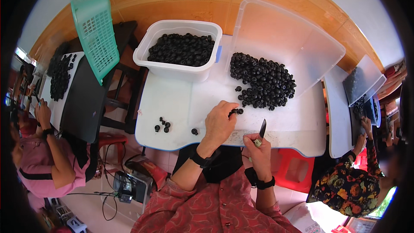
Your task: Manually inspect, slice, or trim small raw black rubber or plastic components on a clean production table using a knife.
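Observation:
My left hand [219,123] is over the middle of the white table [185,103], its fingers closed around small black round parts [236,111] that show at the fingertips. Lower and to the right, near the table's front edge, my right hand [260,152] grips a knife [263,128] by its pale green handle, the dark blade pointing up. A large heap of black round parts [263,80], with holes in them, lies beyond my hands to the right. One loose black part [195,131] sits left of my left hand, and several more [166,125] lie farther left.
A white tub [200,72] full of black parts stands at the back left. Behind the heap, a clear plastic bin [293,30] rests tipped on its side. A green basket [97,34] stands upright on a dark table [84,116] at left. Other people work at both sides.

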### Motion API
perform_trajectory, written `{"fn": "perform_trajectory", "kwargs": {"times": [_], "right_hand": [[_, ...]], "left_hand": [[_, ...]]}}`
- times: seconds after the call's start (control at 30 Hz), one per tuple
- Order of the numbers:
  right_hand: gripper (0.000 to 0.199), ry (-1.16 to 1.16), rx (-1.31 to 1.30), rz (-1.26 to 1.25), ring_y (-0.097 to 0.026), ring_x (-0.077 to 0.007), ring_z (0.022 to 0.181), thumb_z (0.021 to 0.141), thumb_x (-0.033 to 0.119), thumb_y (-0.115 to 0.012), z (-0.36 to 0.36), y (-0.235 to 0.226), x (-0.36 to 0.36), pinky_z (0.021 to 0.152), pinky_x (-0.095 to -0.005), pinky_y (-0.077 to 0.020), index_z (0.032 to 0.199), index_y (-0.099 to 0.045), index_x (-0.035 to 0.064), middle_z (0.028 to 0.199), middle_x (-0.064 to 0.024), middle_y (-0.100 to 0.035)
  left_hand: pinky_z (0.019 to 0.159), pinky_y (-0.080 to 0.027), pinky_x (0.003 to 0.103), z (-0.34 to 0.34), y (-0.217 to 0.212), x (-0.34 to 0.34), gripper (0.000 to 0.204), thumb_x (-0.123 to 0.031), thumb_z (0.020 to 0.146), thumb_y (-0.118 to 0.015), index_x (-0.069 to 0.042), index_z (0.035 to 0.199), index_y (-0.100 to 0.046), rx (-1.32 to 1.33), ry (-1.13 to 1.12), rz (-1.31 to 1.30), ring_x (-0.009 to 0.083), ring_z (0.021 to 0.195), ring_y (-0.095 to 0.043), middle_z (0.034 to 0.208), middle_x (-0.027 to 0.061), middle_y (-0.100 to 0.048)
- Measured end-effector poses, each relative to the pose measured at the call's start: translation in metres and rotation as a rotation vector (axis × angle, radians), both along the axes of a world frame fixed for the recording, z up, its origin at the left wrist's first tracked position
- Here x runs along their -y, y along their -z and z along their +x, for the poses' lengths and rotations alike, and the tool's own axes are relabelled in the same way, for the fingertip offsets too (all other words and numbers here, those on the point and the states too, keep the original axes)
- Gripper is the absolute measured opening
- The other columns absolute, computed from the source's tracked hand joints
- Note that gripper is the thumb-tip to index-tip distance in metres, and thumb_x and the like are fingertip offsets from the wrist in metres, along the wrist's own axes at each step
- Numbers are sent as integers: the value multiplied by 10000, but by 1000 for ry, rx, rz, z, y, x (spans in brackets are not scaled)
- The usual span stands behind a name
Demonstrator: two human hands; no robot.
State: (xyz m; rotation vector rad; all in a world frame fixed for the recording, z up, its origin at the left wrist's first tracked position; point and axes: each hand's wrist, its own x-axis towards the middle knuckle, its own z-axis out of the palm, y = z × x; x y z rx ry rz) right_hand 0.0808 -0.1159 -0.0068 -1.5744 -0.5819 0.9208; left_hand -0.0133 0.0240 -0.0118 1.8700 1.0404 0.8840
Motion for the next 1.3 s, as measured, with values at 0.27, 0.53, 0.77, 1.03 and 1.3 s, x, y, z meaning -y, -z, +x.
{"fn": "perform_trajectory", "kwargs": {"times": [0.27, 0.53, 0.77, 1.03, 1.3], "right_hand": [[78, -28, -90, -28, -413, -10, 515, 911, 83, -627, -2, 2, -3, 464, -184, -314, 915, -628, 6, 651, 60, -511], [148, -16, -118, 27, -398, -31, 464, 940, 152, -600, -17, -20, -14, 446, -202, -326, 921, -611, 5, 650, 28, -522], [199, -78, -159, 63, -421, -20, 506, 961, 186, -581, -19, -21, -14, 442, -178, -315, 980, -603, -11, 767, -4, -571], [218, -93, -127, 75, -420, -23, 508, 976, 197, -558, -26, -29, -17, 444, -180, -311, 996, -598, -17, 757, -8, -572], [223, -85, -148, 108, -416, -22, 504, 976, 197, -558, -33, -38, -20, 440, -183, -303, 999, -614, -18, 728, 4, -567]], "left_hand": [[650, -493, 237, -14, -10, -4, 255, -21, 863, -619, -63, 1112, -655, 358, 108, -290, 113, 733, -615, 978, 26, -649], [789, -565, 281, -36, -15, 13, 296, -33, 948, -543, 1, 1242, -562, 1160, 344, -1120, 185, 881, -669, 1033, 101, -640], [812, -572, 303, -44, -17, 21, 277, -53, 952, -546, 0, 1224, -553, 1212, 370, -1159, 228, 937, -682, 1084, 149, -635], [748, -593, 310, -51, -11, 27, 230, -34, 911, -606, -5, 1138, -579, 1167, 290, -1113, 219, 873, -692, 1000, 129, -672], [751, -587, 302, -54, -12, 34, 260, -42, 914, -605, -25, 1173, -595, 1161, 221, -1077, 189, 838, -686, 984, 112, -679]]}}
